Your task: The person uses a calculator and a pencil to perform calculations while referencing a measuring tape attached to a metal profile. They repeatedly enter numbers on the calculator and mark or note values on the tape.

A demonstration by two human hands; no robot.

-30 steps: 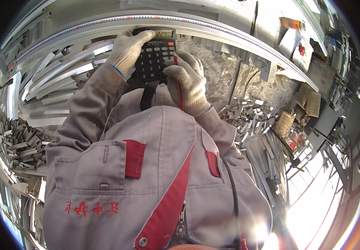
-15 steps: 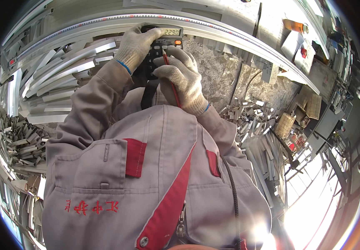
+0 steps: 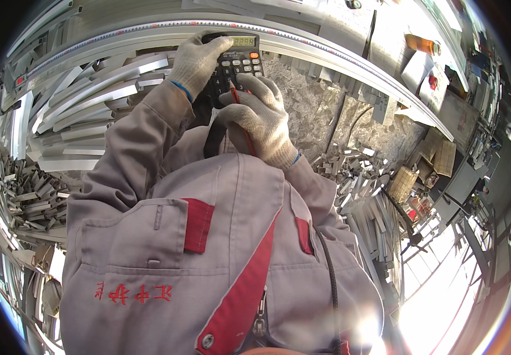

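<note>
A black calculator with a lit display and grey keys is held up in front of me. My left hand, in a pale knit glove with a blue cuff edge, grips its left side, the thumb lying over the top beside the display. My right hand, gloved alike, is closed round a red pencil and rests over the lower keys. The pencil's tip points up at the keypad. Fingers of the right hand cover part of the keys. A black strap hangs below the calculator.
Beyond the calculator a long metal rail with a measuring tape runs across. Metal strips are stacked at left, with short offcuts nearer me. More offcuts lie at right, near a wicker basket. An orange bottle lies far right.
The right hand and pencil have shifted slightly down the keypad, uncovering upper keys. The digits on the display have changed. The left hand keeps its hold.
</note>
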